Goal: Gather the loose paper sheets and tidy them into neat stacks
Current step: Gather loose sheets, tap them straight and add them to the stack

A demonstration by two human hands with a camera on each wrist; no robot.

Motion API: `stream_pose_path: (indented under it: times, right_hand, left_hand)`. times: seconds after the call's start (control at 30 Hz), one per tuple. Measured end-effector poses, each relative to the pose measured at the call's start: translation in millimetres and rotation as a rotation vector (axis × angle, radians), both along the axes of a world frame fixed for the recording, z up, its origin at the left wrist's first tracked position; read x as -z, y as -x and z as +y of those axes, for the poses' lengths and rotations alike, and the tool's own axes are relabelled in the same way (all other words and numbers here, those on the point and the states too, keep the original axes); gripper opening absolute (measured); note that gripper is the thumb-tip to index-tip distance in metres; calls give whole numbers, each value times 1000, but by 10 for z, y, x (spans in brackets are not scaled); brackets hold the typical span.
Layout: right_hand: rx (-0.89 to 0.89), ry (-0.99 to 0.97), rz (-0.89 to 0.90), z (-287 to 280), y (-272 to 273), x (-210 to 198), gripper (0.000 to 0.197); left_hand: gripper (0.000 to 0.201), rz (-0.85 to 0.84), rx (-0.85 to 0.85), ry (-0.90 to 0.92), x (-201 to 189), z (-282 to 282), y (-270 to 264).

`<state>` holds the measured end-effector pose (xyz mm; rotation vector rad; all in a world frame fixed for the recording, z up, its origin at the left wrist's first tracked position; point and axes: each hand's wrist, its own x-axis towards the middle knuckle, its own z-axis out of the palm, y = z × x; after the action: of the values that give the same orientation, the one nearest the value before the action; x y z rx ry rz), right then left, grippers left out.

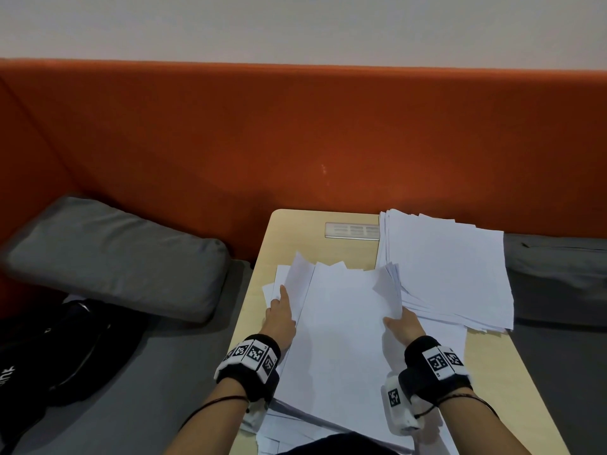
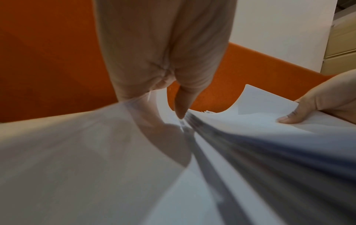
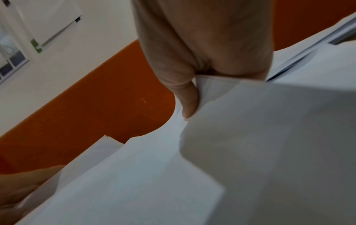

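A thick bundle of white paper sheets [image 1: 341, 326] is lifted at a slant over the near part of the wooden table [image 1: 266, 257], its far edges ragged. My left hand [image 1: 279, 318] grips the bundle's left edge, thumb on top [image 2: 182, 105], fingers hidden under the sheets. My right hand [image 1: 402, 325] grips the right edge, thumb on top [image 3: 187, 99]. A second stack of sheets [image 1: 446, 267], slightly fanned, lies flat on the table's far right corner. More loose sheets [image 1: 282, 431] lie under the bundle near the front edge.
An orange padded backrest [image 1: 295, 133] runs behind the table. A grey cushion [image 1: 111, 254] and a black bag [image 1: 49, 356] lie on the seat to the left. A socket panel [image 1: 351, 230] is set into the table's far edge. Another grey cushion [image 1: 558, 267] is on the right.
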<state>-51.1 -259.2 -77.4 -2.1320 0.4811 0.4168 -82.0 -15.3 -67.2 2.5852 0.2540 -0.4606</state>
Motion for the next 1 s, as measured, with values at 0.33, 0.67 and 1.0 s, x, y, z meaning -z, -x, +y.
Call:
stream_pose_path:
  times: [0.33,0.67,1.0]
  right_hand:
    - [6,-6,-1,3,10,-6,30]
    - [15,-37,0,2,26,-38,20]
    - [126,-167,-5,3,93,-72,29]
  left_hand:
    - [72,-9,2,-24,24,-14,14]
    - [59,-153,-62,282,70,65,-21]
    - [18,-69,-385,658,419,342,-168]
